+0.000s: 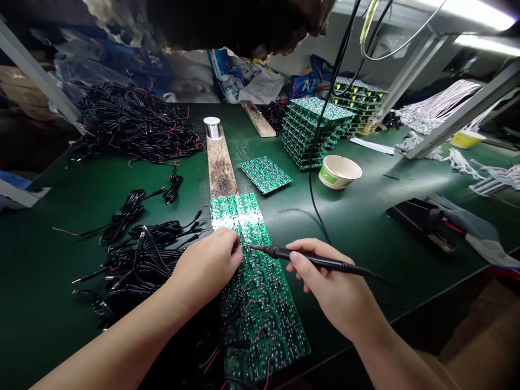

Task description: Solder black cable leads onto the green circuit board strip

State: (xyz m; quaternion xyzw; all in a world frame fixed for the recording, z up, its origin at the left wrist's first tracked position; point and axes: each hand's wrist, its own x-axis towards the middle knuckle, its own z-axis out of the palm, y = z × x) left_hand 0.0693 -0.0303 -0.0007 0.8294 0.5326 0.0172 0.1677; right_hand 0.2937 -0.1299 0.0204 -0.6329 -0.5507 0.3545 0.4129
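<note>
A long green circuit board panel (280,303) lies on the bench, with several red and black wires along its left side. Over the panel's left edge, my left hand (213,257) is closed in a pinch on a thin cable end with red wire (238,241). My right hand (325,276) grips a black soldering iron (312,260) like a pen. The iron's tip points left and meets the board area close beside my left fingertips; contact cannot be made out. Bundled black cables (150,254) lie to the left of the panel.
A solder spool (212,130) stands on a scorched wooden strip (221,168). Beyond the panel are a loose board (265,174), stacked boards (312,132) and a paper bowl (340,172). A black stapler-like tool (420,219) lies right. A large cable heap (134,122) sits back left.
</note>
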